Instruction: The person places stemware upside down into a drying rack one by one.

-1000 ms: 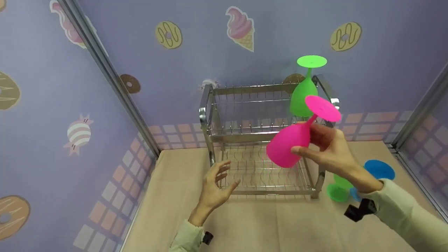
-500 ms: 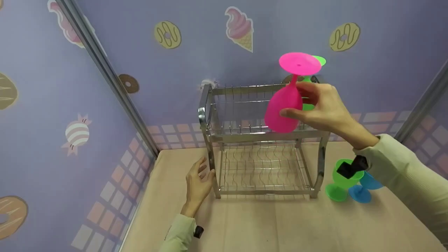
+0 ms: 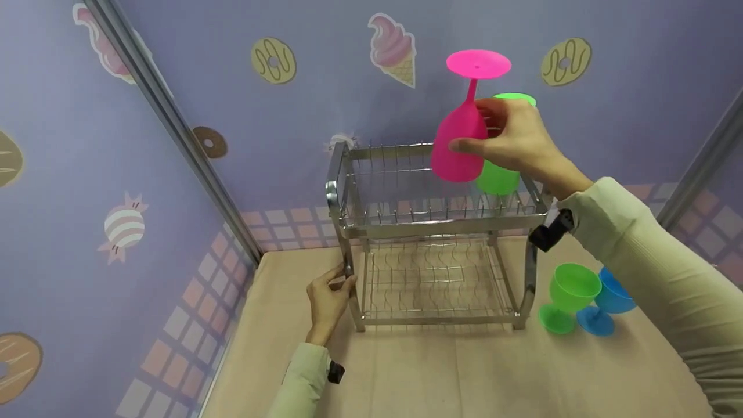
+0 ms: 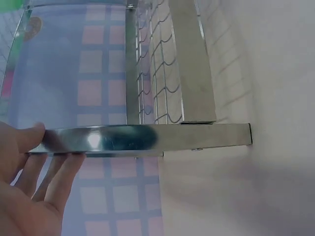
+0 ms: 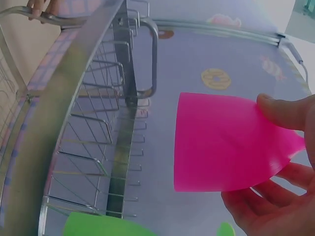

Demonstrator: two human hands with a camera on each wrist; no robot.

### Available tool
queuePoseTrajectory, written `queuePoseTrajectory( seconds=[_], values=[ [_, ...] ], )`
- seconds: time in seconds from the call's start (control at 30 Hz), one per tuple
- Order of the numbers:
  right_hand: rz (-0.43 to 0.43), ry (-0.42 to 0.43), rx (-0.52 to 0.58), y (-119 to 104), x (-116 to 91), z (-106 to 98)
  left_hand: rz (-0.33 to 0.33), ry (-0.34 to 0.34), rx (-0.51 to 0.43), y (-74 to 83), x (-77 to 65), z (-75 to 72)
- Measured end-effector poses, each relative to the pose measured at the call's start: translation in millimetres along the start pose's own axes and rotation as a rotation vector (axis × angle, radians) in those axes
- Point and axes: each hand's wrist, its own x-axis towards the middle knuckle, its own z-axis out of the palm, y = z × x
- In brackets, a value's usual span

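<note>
My right hand [image 3: 516, 139] grips a pink goblet [image 3: 458, 148] by its bowl, upside down with its foot at the top. In the head view the goblet overlaps the upper tier of the metal dish rack [image 3: 406, 227]. The right wrist view shows the thumb and fingers on opposite sides of the pink bowl [image 5: 216, 142], its rim over the upper tier's wires. Partly hidden behind my right hand, a green goblet [image 3: 499, 179] stands inverted on that tier. My left hand [image 3: 328, 302] pinches the rack's left front leg, thumb and fingers around the metal bar [image 4: 98, 139].
To the rack's right, a green goblet [image 3: 574, 287] and a blue goblet [image 3: 614, 295] stand upright on the cloth-covered table [image 3: 424, 371], side by side. The lower wire tier [image 3: 435, 278] shows bare wires. Patterned walls [image 3: 313, 104] rise behind and at both sides.
The pink goblet has risen and shifted left in my right hand, tilting to nearly vertical over the upper tier. My left hand has moved left and taken hold of the rack's leg.
</note>
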Motion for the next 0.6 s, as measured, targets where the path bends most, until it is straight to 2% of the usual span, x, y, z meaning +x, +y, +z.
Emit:
queuePoseTrajectory(
  seconds=[0.23, 0.37, 0.6],
  values=[
    [0.094, -0.048, 0.029, 15.8, 20.2, 9.3, -0.005, -0.037, -0.013, 1.5, 3.0, -1.0],
    [0.110, -0.054, 0.047, 30.1, 26.6, 21.4, -0.014, -0.046, -0.023, 2.5, 3.6, -0.6],
    [0.088, -0.043, 0.004, 54.0, 30.8, 46.4, 0.036, -0.024, 0.114, 1.2, 1.6, -2.8]
  ],
)
